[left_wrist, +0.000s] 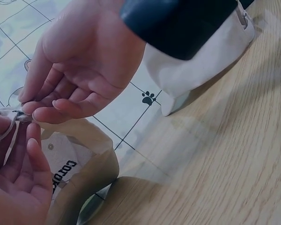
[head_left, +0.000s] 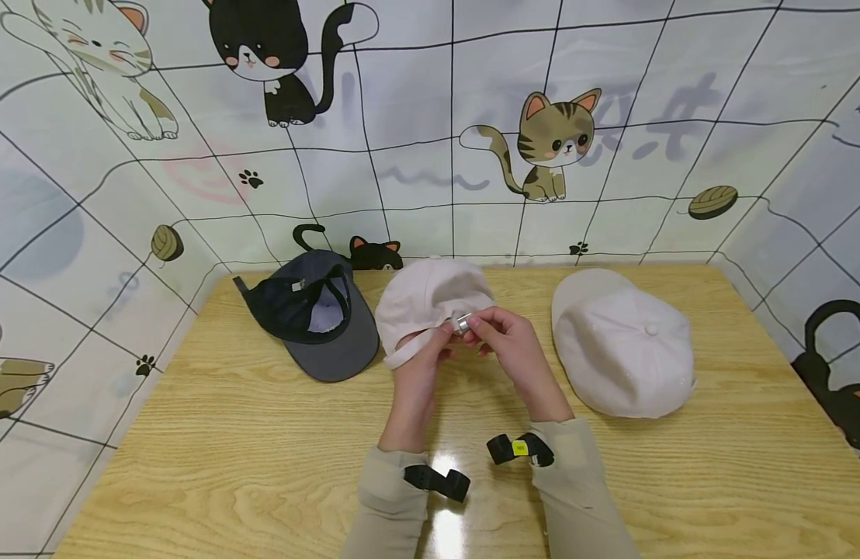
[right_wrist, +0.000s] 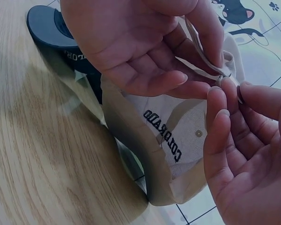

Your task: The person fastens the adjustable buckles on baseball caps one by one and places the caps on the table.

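In the head view, a pale pink cap [head_left: 430, 287] sits mid-table with its back strap [head_left: 407, 351] turned toward me. My left hand [head_left: 421, 373] pinches this strap close to a small silver metal buckle [head_left: 462, 323]. Thumb and fingers of my right hand [head_left: 519, 353] pinch the buckle from the other side. Fingertips of both hands meet there, as the right wrist view also shows, where they cover part of the strap [right_wrist: 203, 49]. Dark lettering [right_wrist: 164, 136] shows through inside the cap, below the hands.
A dark grey cap [head_left: 332, 353] lies on its side at the left, its inside showing. Another pale cap [head_left: 629, 341] rests at the right, crown up. The wooden table [head_left: 262, 466] meets a cat-patterned backdrop [head_left: 416, 101] behind the caps.
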`<state>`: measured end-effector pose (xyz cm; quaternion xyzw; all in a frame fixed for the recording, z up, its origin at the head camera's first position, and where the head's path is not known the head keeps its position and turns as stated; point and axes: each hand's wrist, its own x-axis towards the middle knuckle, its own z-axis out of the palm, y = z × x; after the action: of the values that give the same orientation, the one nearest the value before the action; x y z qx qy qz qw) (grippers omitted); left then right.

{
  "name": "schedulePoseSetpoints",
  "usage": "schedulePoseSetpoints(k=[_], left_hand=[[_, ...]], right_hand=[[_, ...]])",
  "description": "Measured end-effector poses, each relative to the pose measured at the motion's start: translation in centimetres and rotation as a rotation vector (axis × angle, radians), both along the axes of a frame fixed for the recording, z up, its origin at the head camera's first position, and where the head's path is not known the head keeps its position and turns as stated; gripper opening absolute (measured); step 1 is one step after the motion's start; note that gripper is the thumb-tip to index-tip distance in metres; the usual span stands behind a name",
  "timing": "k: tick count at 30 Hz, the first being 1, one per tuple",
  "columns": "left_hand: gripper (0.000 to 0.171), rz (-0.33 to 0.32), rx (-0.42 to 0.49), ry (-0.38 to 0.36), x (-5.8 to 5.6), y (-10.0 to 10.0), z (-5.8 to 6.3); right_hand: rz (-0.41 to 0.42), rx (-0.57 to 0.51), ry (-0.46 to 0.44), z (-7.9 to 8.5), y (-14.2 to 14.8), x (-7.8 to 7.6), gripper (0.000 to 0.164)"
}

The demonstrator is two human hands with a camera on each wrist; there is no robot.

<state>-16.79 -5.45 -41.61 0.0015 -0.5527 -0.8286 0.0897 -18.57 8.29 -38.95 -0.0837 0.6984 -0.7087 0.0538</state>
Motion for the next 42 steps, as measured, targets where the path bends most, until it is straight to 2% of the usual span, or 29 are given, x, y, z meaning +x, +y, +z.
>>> schedulePoseSetpoints(k=[1,4,8,9,11,15,16,22,26,42], left_hand=[[0.021,0.004,0.004,-0.004,0.1,0.0,0.3],[0.022,0.019,-0.01,0.006,-0.3,0.0,-0.6],[0.027,0.035,-0.051,0.019,-1.8,-0.2,-3.9],[0.025,0.038,-0.05,0.021,-2.0,-0.1,-4.1],[0.025,0.038,-0.057,0.012,-2.7,-0.2,-5.6],[0.028,0.046,-0.045,0.014,-3.3,-0.2,-6.6],[0.032,0.046,-0.043,0.009,-3.5,-0.4,-7.2],[0.033,0.042,-0.046,0.016,-3.5,-0.4,-7.2],[0.033,0.05,-0.048,0.013,-3.4,-0.3,-7.1],[0.034,0.055,-0.051,0.013,-3.3,-0.3,-7.0]], right_hand=[[0.001,0.001,0.0,0.0,0.0,0.0,0.025],[0.003,0.004,0.001,-0.1,0.0,0.0,0.025],[0.005,0.008,-0.002,-0.1,-0.1,0.0,0.026],[0.005,0.01,-0.001,-0.1,0.0,0.0,0.026],[0.004,0.013,0.002,-0.1,0.0,0.0,0.026],[0.004,0.015,0.002,-0.2,0.0,0.0,0.025],[0.004,0.016,-0.001,0.1,0.0,0.1,0.024],[0.01,0.011,-0.013,0.4,0.0,0.2,0.021],[0.008,0.009,-0.008,-0.4,0.0,-0.1,0.024],[0.003,0.024,0.0,-0.7,0.0,-0.2,0.027]])
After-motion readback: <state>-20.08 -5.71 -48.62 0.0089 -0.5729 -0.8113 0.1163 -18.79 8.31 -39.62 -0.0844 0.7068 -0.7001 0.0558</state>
